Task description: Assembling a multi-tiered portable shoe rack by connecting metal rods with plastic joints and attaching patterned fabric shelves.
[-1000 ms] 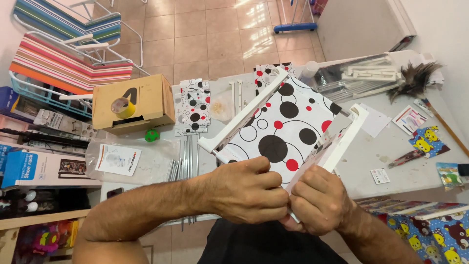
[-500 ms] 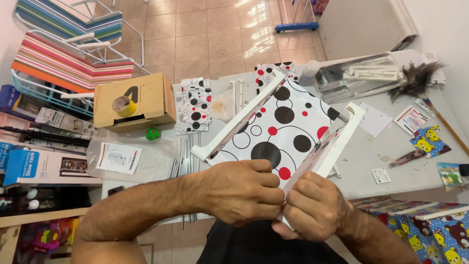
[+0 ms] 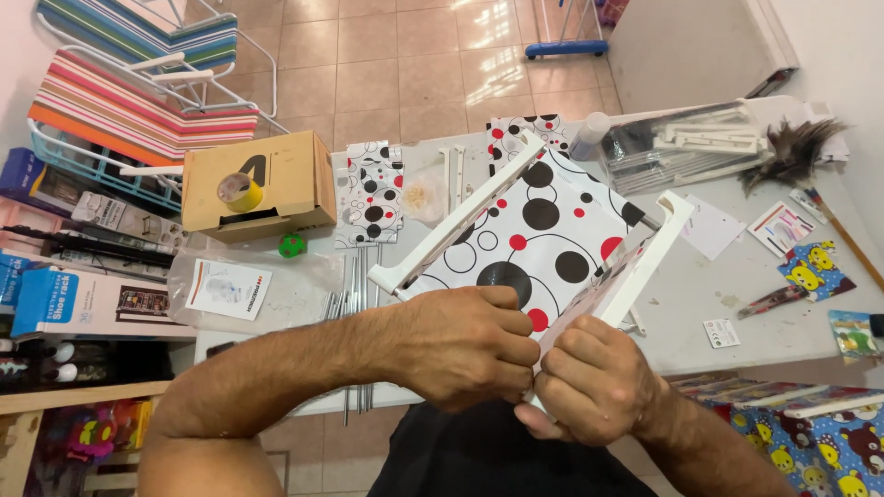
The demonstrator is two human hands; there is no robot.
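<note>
I see both hands pressed together at 6 o'clock: my left hand and right hand are clamped on the near edge of the dotted panel, which is tilted above the table. A box with a tape roll sits at 10 o'clock.
</note>
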